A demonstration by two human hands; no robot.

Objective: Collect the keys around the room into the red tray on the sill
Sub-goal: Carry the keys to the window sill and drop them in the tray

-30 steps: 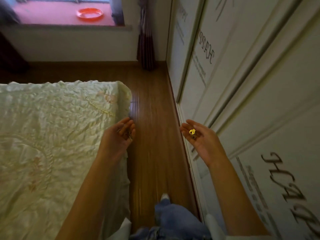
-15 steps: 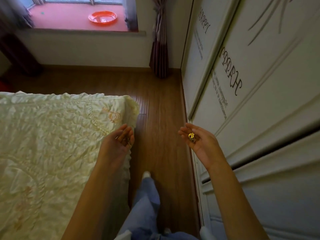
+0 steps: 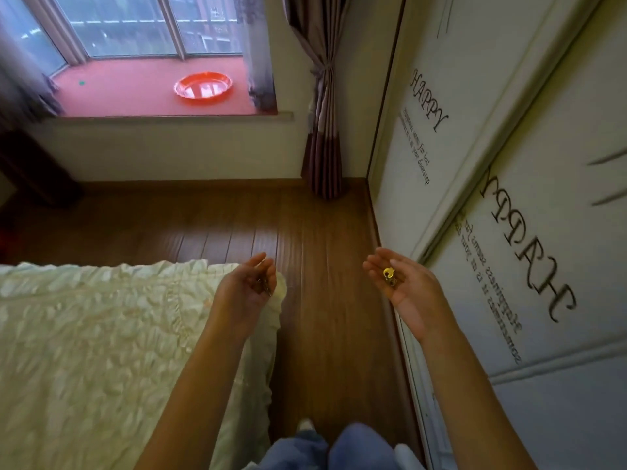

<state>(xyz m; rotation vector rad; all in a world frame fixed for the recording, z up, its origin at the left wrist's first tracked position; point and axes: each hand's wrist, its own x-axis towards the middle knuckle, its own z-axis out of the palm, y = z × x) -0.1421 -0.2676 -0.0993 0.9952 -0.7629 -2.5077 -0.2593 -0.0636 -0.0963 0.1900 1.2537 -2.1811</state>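
Fingers (image 3: 376,264) of the right hand (image 3: 407,290) lay nearly straight, cupping a gold key (image 3: 389,276) on the palm. Left hand (image 3: 246,288) curled loosely round darker keys (image 3: 264,286). Small, hard and light, they would probably slide and want cupping. Red tray (image 3: 203,86) sat on the sill (image 3: 135,93), well beyond both hands.

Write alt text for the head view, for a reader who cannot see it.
A person walks between a bed and a wardrobe, the right hand carrying a gold key on its open palm and the left hand holding darker keys. Ahead, a red tray sits on the window sill.
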